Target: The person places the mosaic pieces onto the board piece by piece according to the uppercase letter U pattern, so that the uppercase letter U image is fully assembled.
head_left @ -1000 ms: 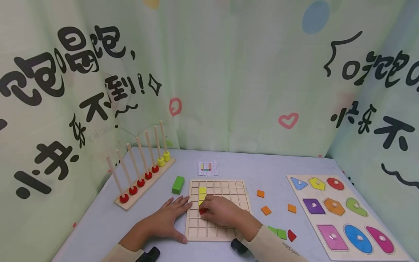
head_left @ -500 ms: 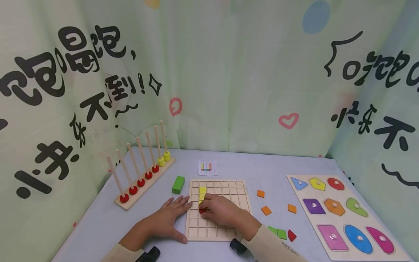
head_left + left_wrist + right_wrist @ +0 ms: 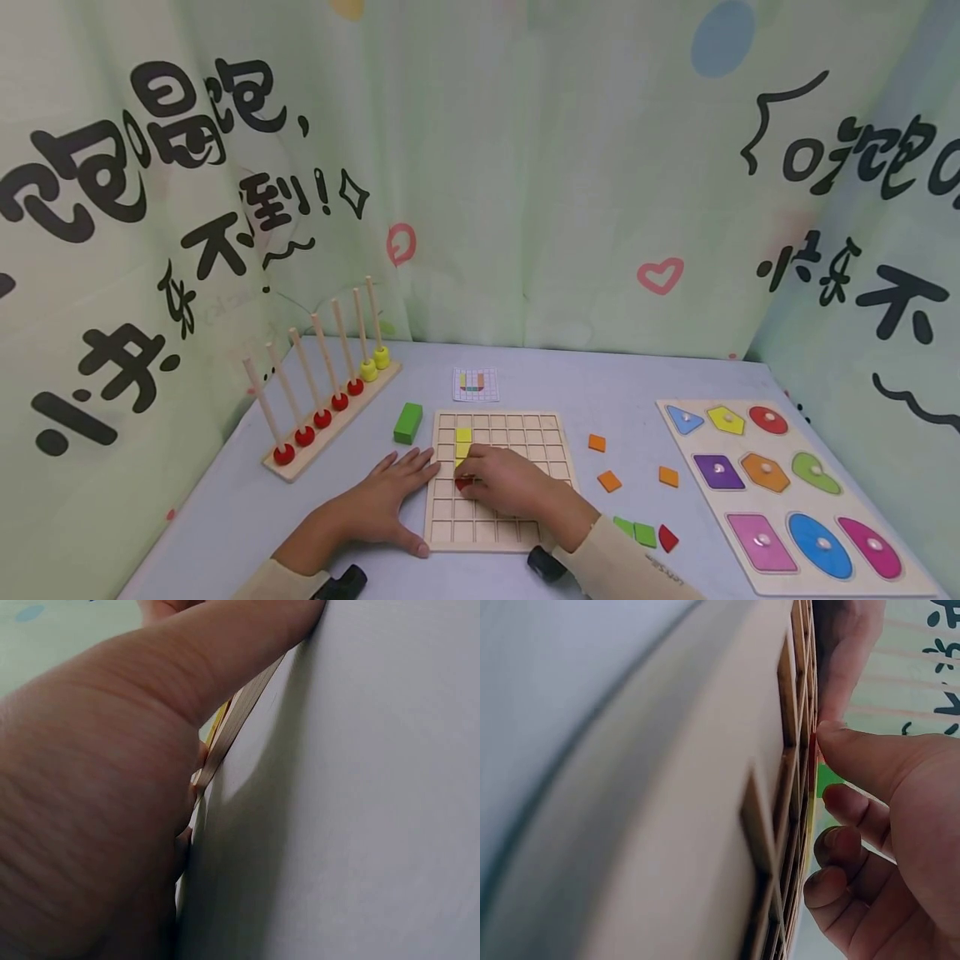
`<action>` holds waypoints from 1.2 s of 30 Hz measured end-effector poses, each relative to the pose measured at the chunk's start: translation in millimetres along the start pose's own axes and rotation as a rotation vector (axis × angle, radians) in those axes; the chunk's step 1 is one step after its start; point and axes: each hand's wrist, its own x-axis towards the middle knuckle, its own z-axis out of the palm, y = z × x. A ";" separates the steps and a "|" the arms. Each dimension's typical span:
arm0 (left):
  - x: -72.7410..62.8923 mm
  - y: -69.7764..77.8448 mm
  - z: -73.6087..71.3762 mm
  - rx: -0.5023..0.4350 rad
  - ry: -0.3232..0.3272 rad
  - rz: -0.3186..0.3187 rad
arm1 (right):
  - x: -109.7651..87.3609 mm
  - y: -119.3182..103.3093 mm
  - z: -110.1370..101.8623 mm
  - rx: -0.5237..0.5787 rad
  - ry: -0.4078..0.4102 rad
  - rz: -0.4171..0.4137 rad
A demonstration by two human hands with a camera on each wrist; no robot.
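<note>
A wooden grid board lies on the table with yellow square tiles in a column near its left side. My right hand is over the board, fingers curled, with a small red tile at its fingertips just below the yellow ones. In the right wrist view the thumb is right at the red tile, which sits at grid level; most of its shape is hidden. My left hand rests with spread fingers along the board's left edge, thumb near the lower left corner.
Orange square tiles, green tiles and a red rounded piece lie right of the board. Further right is a shape puzzle. A green block, bead peg rack and pattern card stand left and behind.
</note>
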 end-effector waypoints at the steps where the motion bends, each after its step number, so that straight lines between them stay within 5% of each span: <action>1: 0.2 -0.1 0.0 -0.002 0.000 0.001 | -0.7 0.6 -0.1 0.001 0.000 0.006; 13: 1.4 -1.6 1.5 -0.004 -0.006 -0.017 | -17.2 8.7 -12.8 0.003 -0.006 0.077; 29: 0.0 2.1 -0.2 -0.030 -0.007 -0.026 | -67.7 35.1 -23.2 -0.029 0.073 0.061; 36: -0.5 3.0 -1.2 -0.022 -0.006 -0.028 | -93.0 46.7 -28.1 -0.020 0.069 0.114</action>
